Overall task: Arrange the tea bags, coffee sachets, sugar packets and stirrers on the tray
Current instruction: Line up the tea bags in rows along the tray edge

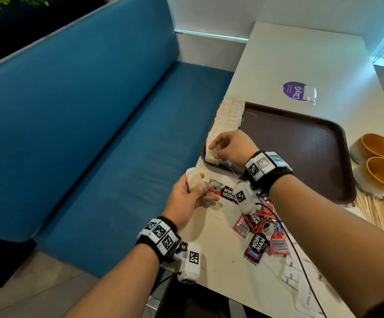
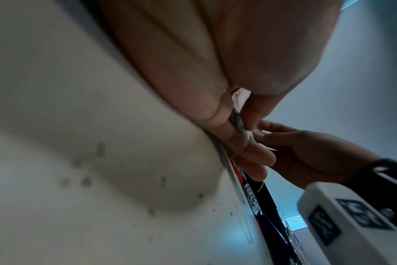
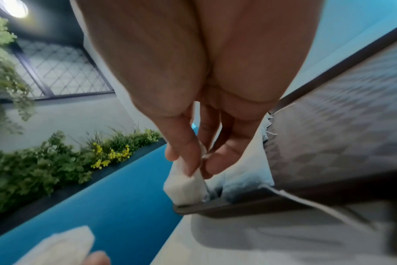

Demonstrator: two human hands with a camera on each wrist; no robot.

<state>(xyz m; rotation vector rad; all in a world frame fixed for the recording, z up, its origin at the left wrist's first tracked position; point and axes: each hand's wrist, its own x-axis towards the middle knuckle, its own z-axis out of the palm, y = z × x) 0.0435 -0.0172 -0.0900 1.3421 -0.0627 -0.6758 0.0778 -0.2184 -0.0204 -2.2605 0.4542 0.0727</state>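
Tray point(image 1: 301, 143) near-left rim: right hand point(image 1: 228, 149) pinching tea bag point(image 1: 211, 154).

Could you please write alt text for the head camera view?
The right hand sets a tea bag at the near end of a row along the brown tray, while the left hand holds more tea bags beside scattered red coffee sachets.

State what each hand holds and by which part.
The right hand pinches a white paper tea bag by its upper edge at the brown plastic tray. The left hand holds white tea bags around their middle.
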